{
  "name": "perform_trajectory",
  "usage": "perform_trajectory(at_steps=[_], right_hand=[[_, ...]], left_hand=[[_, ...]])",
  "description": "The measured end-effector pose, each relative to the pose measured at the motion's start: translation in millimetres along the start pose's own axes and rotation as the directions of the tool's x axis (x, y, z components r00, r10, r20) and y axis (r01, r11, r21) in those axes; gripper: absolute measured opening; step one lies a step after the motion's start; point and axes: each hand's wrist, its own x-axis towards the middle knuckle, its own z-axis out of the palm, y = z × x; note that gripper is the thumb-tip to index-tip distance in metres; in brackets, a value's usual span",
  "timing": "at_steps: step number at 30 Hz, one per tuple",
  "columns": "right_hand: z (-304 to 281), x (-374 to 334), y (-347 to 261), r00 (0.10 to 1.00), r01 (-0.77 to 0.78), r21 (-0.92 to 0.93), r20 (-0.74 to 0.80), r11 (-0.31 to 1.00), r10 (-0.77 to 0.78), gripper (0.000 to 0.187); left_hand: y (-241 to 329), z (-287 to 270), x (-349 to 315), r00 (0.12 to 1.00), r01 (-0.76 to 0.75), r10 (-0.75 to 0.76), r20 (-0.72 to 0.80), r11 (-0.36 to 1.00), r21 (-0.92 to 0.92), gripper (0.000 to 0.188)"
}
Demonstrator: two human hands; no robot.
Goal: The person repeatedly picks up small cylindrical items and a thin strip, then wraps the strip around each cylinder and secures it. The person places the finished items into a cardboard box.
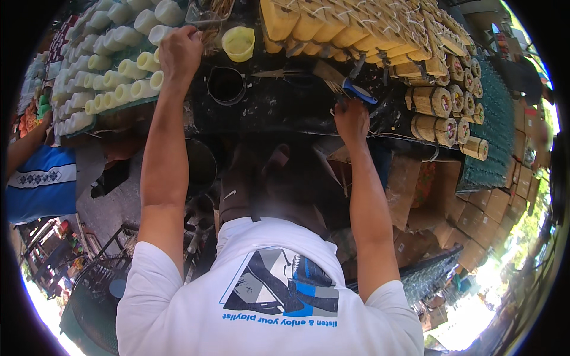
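Note:
At the far left of the black table, my left hand (180,56) is closed beside rows of whitish cylinders (124,68) that look like candles. Its fingertips are curled near a clear tray (205,21) of thin brown sticks; anything between them is too small to make out. My right hand (353,123) is at the table's right, fingers bent inward, just below a blue oval-shaped item (360,92). Whatever its fingers grip is hidden. Between the hands stand a yellow cup (238,44) and a dark round pot (226,85). A thin pointed tool (270,73) lies beyond the pot.
Yellow blocks with white strings (332,26) fill the far right. Bundled tan cylinders (431,101) are stacked beside them. An open cardboard box (433,193) sits below the table's right edge. Another person's arm (27,145) reaches in at the left.

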Motion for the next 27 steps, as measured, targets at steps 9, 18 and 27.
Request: perform_trajectory(at_steps=[9, 18, 27], right_hand=[[12, 33, -4, 0.978, -0.093, -0.065, 0.179, 0.994, 0.103, 0.035], [-18, -1, -14, 0.879, -0.338, 0.393, 0.457, 0.855, 0.137, 0.025], [-4, -57, -18, 0.782, -0.561, 0.582, 0.606, 0.589, 0.146, 0.018]], left_hand=[[127, -36, -123, 0.958, -0.045, 0.175, 0.226, 0.872, -0.488, 0.013], [170, 20, -225, 0.480, 0.847, -0.174, 0.860, 0.346, -0.403, 0.020], [178, 60, -228, 0.321, 0.940, -0.133, 0.938, -0.074, -0.332, 0.028]])
